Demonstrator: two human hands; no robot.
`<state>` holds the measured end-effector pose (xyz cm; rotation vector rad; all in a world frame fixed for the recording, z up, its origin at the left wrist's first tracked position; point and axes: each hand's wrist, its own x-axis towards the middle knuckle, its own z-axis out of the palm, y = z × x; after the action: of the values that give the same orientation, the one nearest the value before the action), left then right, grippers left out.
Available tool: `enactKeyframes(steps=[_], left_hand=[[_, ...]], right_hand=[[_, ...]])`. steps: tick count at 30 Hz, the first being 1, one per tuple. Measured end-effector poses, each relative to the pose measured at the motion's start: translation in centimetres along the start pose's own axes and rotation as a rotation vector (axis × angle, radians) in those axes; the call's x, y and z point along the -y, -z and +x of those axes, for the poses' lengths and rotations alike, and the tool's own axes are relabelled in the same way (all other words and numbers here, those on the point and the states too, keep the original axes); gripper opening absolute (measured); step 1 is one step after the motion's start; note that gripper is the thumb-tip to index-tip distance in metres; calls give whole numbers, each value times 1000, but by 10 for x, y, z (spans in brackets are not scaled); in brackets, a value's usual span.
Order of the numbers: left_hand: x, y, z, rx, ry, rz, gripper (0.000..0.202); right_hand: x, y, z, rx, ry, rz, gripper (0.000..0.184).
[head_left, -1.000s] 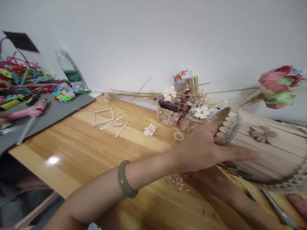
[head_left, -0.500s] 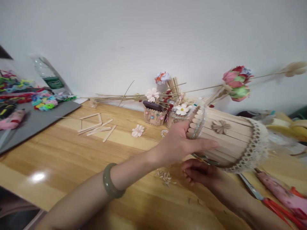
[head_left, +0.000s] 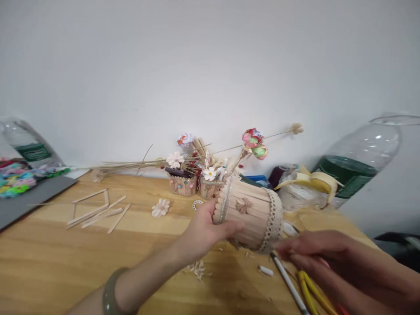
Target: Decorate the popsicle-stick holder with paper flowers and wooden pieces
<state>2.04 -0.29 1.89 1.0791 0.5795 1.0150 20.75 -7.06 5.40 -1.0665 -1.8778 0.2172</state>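
My left hand (head_left: 203,232) is closed around the scalloped end of a craft-stick pot (head_left: 251,225), held tilted on its side above the table. A wooden flower sits on its wall, a glittery band circles one end, and white lace trim (head_left: 274,218) rings the other. Close to the lace end, my right hand (head_left: 331,258) has its fingertips pinched together. It is blurred, and whatever the fingers may hold cannot be made out. Beneath the right hand lie a pencil-like stick (head_left: 288,282) and a yellow-handled tool (head_left: 311,291). Small wood chips (head_left: 198,269) are scattered under the pot.
Loose craft sticks (head_left: 95,212) and a petalled flower (head_left: 160,208) lie to the left. Behind stand decorated small pots (head_left: 182,184) with flowers. A banana peel (head_left: 310,181) and a large bottle (head_left: 357,159) are at the right, a grey board (head_left: 39,201) far left.
My right hand has come out from under the pot and moved right, to its lace end. The left hand still grips the pot. The view has swung right, bringing the large bottle in.
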Motion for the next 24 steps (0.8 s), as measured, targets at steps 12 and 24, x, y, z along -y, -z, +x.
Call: enactKeyframes(steps=[12,24], left_hand=[[2,-14,-14,132,16,-15,41],[0,-16,-14,163,30,-6,46]], right_hand=[[-6,-10,14,-126,294,-299,13],[-10,-4,15,0,220,-233,10]])
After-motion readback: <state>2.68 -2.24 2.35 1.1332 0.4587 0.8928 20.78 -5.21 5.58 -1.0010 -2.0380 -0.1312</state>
